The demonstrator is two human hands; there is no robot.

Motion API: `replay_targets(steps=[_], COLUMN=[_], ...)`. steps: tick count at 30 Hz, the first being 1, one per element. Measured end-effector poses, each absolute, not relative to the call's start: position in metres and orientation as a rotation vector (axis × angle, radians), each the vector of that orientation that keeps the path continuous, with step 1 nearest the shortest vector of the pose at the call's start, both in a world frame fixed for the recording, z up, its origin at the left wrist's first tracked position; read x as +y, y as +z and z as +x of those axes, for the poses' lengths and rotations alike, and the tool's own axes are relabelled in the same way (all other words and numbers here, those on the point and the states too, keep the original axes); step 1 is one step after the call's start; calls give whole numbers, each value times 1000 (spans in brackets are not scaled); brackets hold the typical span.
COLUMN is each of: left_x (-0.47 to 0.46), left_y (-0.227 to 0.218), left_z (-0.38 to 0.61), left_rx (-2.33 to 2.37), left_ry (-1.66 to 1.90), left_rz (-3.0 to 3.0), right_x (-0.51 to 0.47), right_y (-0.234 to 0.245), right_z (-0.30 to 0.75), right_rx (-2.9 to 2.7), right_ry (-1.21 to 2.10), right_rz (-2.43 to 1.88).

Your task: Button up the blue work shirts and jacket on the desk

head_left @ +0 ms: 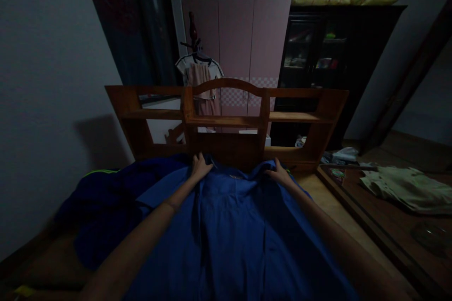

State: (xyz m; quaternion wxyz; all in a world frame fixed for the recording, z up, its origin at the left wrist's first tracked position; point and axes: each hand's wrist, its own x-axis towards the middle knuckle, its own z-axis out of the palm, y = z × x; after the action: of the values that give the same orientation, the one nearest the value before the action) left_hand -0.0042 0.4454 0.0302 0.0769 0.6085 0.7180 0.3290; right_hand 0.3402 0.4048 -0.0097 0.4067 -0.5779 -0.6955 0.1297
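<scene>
A blue shirt [231,216] lies spread out in front of me, its collar end toward the wooden headboard shelf and a small label showing inside the neck. My left hand [201,168] is closed on the left side of the collar. On the other side, my right hand [280,173] pinches the right part of the collar. Both arms reach over the fabric, and parts of the fingers are hidden in the cloth. Left of the shirt is a darker blue garment [106,202] with a bright green stripe, lying in a heap.
The wooden headboard shelf [226,121] stands just beyond my hands. To the right, folded pale green cloth [406,188] lies on a brown tabletop [381,223]. Behind are a pink wardrobe [236,37], a dark cabinet [356,51] and a coat stand [193,28] with clothes.
</scene>
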Motion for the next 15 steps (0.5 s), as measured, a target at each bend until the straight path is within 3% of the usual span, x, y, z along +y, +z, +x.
replay_targets(steps=[7, 12, 15], left_x=[369, 309, 306], left_y=[43, 38, 8], left_z=[-24, 19, 36], left_rx=[1917, 1144, 1119], left_ry=[717, 191, 35], left_rz=[2586, 2689, 2658], right_x=[334, 303, 316], right_y=[-10, -7, -26], right_z=[362, 325, 310], right_rx=[-1763, -2299, -2387], right_ry=[-76, 81, 133], right_rz=[-1579, -1235, -1211])
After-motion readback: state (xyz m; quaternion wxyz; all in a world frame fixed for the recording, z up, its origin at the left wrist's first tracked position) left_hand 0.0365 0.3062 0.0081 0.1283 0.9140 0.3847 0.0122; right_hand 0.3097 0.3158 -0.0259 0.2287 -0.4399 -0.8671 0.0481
